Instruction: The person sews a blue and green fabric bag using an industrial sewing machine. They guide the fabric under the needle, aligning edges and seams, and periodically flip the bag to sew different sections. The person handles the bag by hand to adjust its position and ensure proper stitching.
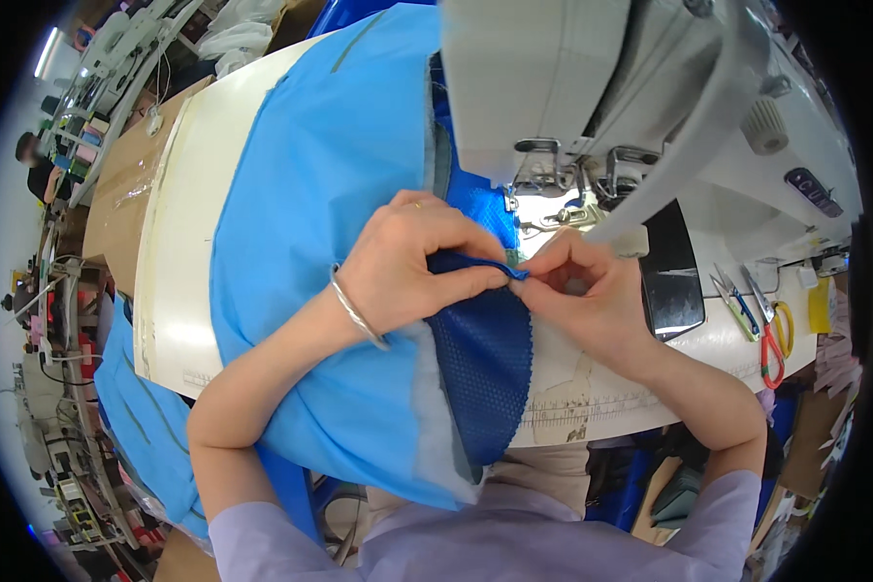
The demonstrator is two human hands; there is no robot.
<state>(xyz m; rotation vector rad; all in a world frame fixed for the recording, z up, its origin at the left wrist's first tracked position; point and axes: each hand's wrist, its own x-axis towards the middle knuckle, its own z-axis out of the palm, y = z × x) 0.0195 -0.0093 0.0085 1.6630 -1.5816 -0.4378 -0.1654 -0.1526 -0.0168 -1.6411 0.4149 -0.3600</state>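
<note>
Over the white table (180,291), the dark-blue fabric (485,364) looks dimpled, perhaps mesh.

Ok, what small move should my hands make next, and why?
Perhaps ease the pinched edge of the dark-blue mesh fabric toward the sewing machine: your left hand and right hand both pinch that edge, which looks folded, just short of the machine's lit stitching area.

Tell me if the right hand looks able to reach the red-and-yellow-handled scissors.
Probably yes: the scissors lie uncovered on the tabletop, though the right hand pinches the dark blue textured fabric.
</note>
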